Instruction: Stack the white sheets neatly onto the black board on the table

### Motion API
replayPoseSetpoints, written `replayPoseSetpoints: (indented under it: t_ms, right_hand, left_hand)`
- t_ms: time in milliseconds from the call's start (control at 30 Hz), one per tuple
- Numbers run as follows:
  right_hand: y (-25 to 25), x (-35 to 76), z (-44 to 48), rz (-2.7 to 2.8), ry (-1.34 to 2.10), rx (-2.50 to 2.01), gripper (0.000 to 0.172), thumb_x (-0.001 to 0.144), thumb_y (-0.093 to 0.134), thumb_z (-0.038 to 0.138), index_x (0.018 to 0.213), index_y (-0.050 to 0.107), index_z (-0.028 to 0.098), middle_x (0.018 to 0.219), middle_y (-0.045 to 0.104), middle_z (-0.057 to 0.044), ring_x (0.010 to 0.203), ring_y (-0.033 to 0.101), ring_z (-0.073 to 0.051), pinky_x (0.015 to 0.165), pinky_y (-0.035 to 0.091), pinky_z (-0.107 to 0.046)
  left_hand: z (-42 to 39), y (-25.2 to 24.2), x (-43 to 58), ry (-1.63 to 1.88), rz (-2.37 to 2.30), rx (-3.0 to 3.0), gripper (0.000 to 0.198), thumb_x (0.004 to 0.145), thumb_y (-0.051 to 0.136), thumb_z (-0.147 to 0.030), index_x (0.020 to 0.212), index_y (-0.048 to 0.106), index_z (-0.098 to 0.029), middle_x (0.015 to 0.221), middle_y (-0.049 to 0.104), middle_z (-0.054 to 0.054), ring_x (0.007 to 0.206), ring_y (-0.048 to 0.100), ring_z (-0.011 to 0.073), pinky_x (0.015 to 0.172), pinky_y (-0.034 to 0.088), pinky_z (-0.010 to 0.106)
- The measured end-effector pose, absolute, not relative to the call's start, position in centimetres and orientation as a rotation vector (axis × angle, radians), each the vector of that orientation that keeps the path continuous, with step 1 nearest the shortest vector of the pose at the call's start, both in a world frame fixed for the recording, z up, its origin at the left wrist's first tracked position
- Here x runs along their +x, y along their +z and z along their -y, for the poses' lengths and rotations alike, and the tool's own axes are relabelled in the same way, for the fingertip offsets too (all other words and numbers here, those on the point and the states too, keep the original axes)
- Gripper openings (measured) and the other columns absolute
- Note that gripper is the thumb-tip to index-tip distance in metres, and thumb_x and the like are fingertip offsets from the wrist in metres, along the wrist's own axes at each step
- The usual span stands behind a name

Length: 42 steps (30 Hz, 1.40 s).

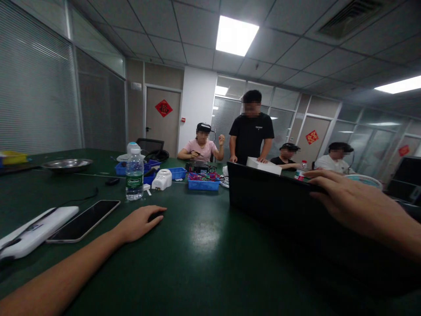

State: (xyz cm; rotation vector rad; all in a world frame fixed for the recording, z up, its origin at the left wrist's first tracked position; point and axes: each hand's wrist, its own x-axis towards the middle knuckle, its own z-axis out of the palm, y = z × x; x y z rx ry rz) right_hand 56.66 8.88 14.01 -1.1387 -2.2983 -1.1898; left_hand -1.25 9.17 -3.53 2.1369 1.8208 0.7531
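Observation:
My left hand (143,223) rests on the dark green table (200,267), thumb and fingers apart with nothing seen in them. Beyond it stands a clear water bottle (134,175) with a green label. To its left lie a dark-screened phone (85,221) and a white power bank (39,230) with a black cable. On the right, my right hand (348,195) grips the top edge of a black laptop screen (272,197), fingers over the rim. The screen is dark, and its lower part merges into shadow.
Several blue bins (203,184) and a white plastic device (162,179) are mid-table. A metal plate (67,165) lies at the left. One person (251,131) stands opposite with hands on a white box (263,166); a seated person (202,147) works nearby. Others sit at the right.

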Motion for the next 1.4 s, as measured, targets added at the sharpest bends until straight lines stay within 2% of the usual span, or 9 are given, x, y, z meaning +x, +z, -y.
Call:
replayPoseSetpoints:
  t_ms: [133,333,533,733,967,1067,1200,1300,1400]
  right_hand:
    - [12.4,50.9,-5.4,2.345,-1.08,-0.89,0.031,0.093,0.047,0.032,0.119,0.059,0.019,0.121,0.065,-0.011,0.089,0.067,-0.024,0.072,0.056,-0.038]
    - [4.8,43.9,-2.7,2.525,-0.791,-0.651,0.033,0.083,0.044,0.012,0.111,0.06,0.017,0.103,0.072,-0.009,0.081,0.067,-0.02,0.07,0.054,-0.034]
    - [-1.2,40.7,-4.2,2.614,-0.772,-0.387,0.035,0.087,0.046,0.022,0.117,0.062,0.015,0.124,0.068,-0.007,0.102,0.067,-0.025,0.079,0.053,-0.035]
    - [-1.6,40.8,-5.5,2.754,-0.787,-0.315,0.039,0.097,0.041,0.023,0.131,0.057,0.013,0.133,0.062,-0.008,0.109,0.065,-0.024,0.083,0.052,-0.037]
    - [-1.4,40.4,-5.9,2.782,-0.715,-0.221,0.037,0.099,0.04,0.021,0.13,0.058,0.014,0.131,0.064,-0.008,0.108,0.065,-0.023,0.082,0.051,-0.036]
    - [-1.2,40.5,-5.6,2.771,-0.703,-0.202,0.036,0.1,0.041,0.028,0.127,0.059,0.013,0.127,0.066,-0.009,0.103,0.066,-0.023,0.078,0.051,-0.035]
    - [-1.2,40.6,-4.7,2.76,-0.615,-0.107,0.051,0.1,0.039,0.052,0.12,0.062,0.012,0.116,0.07,-0.014,0.087,0.068,-0.022,0.068,0.05,-0.033]
    - [-1.2,41.0,-4.7,2.774,-0.466,-0.047,0.05,0.101,0.032,0.053,0.105,0.066,0.017,0.117,0.07,-0.011,0.087,0.068,-0.02,0.067,0.049,-0.032]
    - [-0.6,42.8,-7.4,2.785,-0.279,-0.187,0.046,0.101,0.031,0.048,0.094,0.066,0.019,0.119,0.069,-0.008,0.093,0.067,-0.02,0.077,0.049,-0.032]
  left_hand:
    - [-8.8,-3.2,-1.2,0.839,-1.829,2.064,0.06,0.084,0.048,-0.067,0.129,0.065,-0.03,0.137,0.065,0.004,0.128,0.056,0.0304,0.109,0.041,0.044]
    - [-8.7,-2.3,-2.0,1.042,-1.83,1.93,0.073,0.093,0.024,-0.065,0.133,0.061,-0.017,0.134,0.067,0.008,0.127,0.058,0.0268,0.108,0.043,0.039]
    - [-9.1,-2.6,-2.5,1.047,-1.839,1.907,0.067,0.093,0.029,-0.064,0.126,0.067,-0.019,0.134,0.067,0.008,0.125,0.06,0.0283,0.107,0.044,0.042]
    - [-9.2,-3.1,-2.2,0.944,-1.804,2.003,0.061,0.088,0.044,-0.065,0.127,0.068,-0.025,0.138,0.064,0.003,0.13,0.056,0.0296,0.111,0.041,0.041]
    - [-9.0,-3.7,-2.2,0.806,-1.801,2.116,0.059,0.079,0.06,-0.058,0.128,0.067,-0.025,0.15,0.052,0.005,0.138,0.047,0.0296,0.117,0.031,0.043]
    - [-8.8,-3.5,-2.1,0.769,-1.808,2.146,0.058,0.079,0.059,-0.058,0.126,0.068,-0.026,0.15,0.052,0.005,0.139,0.046,0.0302,0.118,0.031,0.044]
    - [-8.6,-3.5,-1.9,0.723,-1.764,2.207,0.055,0.079,0.059,-0.061,0.123,0.069,-0.03,0.149,0.054,0.002,0.142,0.041,0.0292,0.119,0.028,0.044]
    - [-8.6,-3.6,-2.0,0.704,-1.744,2.233,0.055,0.08,0.058,-0.063,0.124,0.068,-0.032,0.149,0.054,0.003,0.144,0.038,0.0298,0.119,0.027,0.047]
    - [-8.7,-3.8,-2.2,0.703,-1.745,2.236,0.057,0.081,0.057,-0.065,0.125,0.068,-0.031,0.148,0.054,0.005,0.143,0.039,0.0317,0.119,0.028,0.05]
